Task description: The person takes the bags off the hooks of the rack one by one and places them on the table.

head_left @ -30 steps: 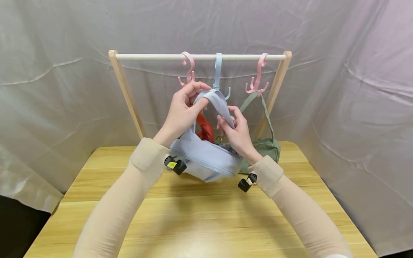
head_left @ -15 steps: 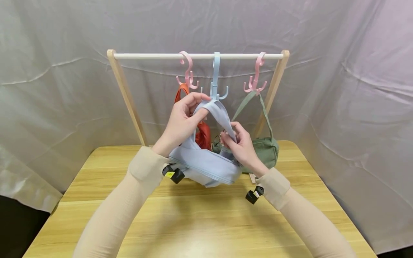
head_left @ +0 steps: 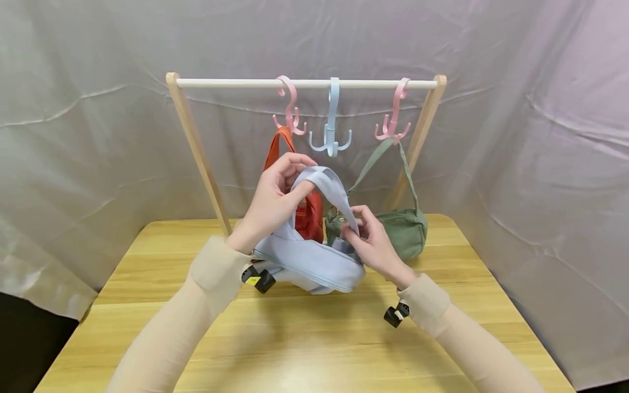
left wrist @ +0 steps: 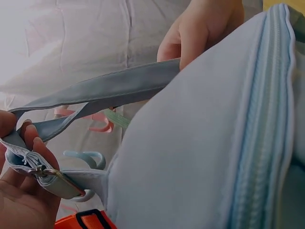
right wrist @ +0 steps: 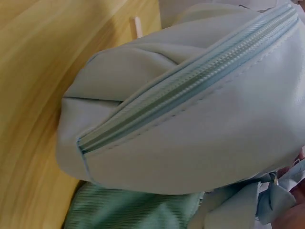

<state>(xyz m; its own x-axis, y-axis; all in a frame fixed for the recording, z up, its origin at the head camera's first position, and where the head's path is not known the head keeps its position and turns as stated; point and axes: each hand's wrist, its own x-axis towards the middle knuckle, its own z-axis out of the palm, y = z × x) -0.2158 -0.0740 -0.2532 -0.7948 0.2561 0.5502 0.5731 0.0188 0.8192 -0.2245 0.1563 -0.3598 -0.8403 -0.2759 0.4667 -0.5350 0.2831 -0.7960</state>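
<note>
A light blue zippered bag (head_left: 304, 259) is held up by its strap (head_left: 330, 185), just in front of the rack. My left hand (head_left: 275, 199) pinches the top of the strap loop between thumb and fingers. Lower down on the strap's right side, my right hand (head_left: 374, 240) grips it. Near the left fingers, the left wrist view shows a metal buckle (left wrist: 44, 171) on the strap. Above the loop, apart from it, hangs a light blue multi-prong hook (head_left: 331, 136). The right wrist view is mostly filled by the bag's zipper (right wrist: 190, 78).
A white rail (head_left: 236, 83) on wooden legs carries the hooks. An orange-red bag (head_left: 308, 218) hangs from the left pink hook (head_left: 289, 112), partly behind my left hand. From the right pink hook (head_left: 393, 117) hangs a green bag (head_left: 405, 232). Underneath is a wooden table (head_left: 304, 338).
Both hands have lowered with the blue bag, and the strap's top has dropped from beside the blue hook to below it. My right hand has also shifted right.
</note>
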